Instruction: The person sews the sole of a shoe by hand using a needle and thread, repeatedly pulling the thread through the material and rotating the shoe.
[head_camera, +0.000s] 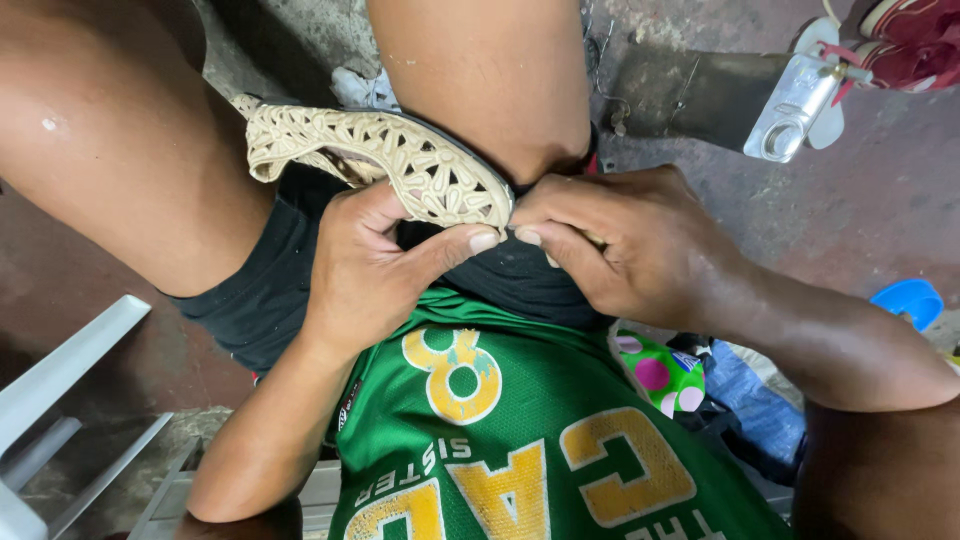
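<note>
In the head view, a person sits and holds a shoe (400, 160) across the lap, in the middle of the frame. The left hand (370, 265) pinches the shoe's front edge, thumb on top and fingers under it. The right hand (620, 245) pinches the same edge right beside it, so the two thumbs nearly touch. Both hands are closed tight on the shoe.

To do this well, the person would likely need to keep both thumbs close together and press evenly, so the edge does not slip. Resting the shoe on the lap should help keep it steady.

The shoe is cream with a lacy pattern of little leaf-shaped holes. Its sole looks dark. Its back end points to the upper left of the frame.

A green shirt (520, 440) fills the bottom. A small metal can (795, 105) lies on the floor at the upper right. A blue thing (908, 300) sits at the right edge.
</note>
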